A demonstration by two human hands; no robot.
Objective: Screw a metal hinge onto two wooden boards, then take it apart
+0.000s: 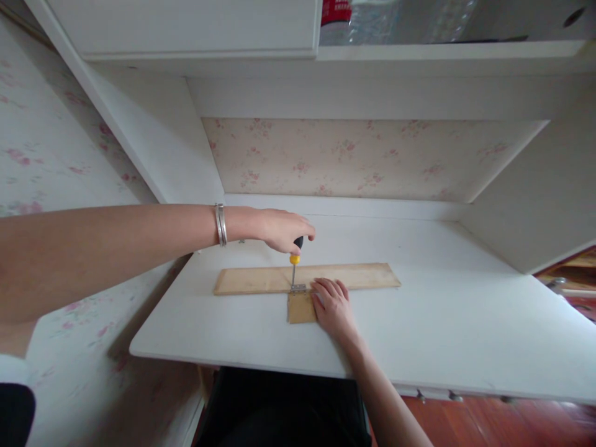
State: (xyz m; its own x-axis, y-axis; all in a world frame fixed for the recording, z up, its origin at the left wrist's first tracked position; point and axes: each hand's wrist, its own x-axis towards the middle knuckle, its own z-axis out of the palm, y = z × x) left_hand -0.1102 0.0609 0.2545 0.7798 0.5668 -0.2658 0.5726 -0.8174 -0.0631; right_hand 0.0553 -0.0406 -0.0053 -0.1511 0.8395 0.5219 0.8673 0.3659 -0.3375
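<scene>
My left hand (284, 230), with a silver bangle at the wrist, is closed round the black and yellow handle of a screwdriver (295, 261). The screwdriver stands upright, its tip on a small metal hinge (298, 288). The hinge joins a long wooden strip (251, 279) to a small wooden piece (300, 308) in front of it. My right hand (333, 305) lies flat, fingers stretched, pressing on the small piece and the edge of the strip.
The wood lies on a white desk (419, 329) set in an alcove with floral wallpaper (363, 155) behind. A white side panel (535, 198) stands at right. A shelf (419, 53) above holds bottles. Red wooden floor shows at lower right.
</scene>
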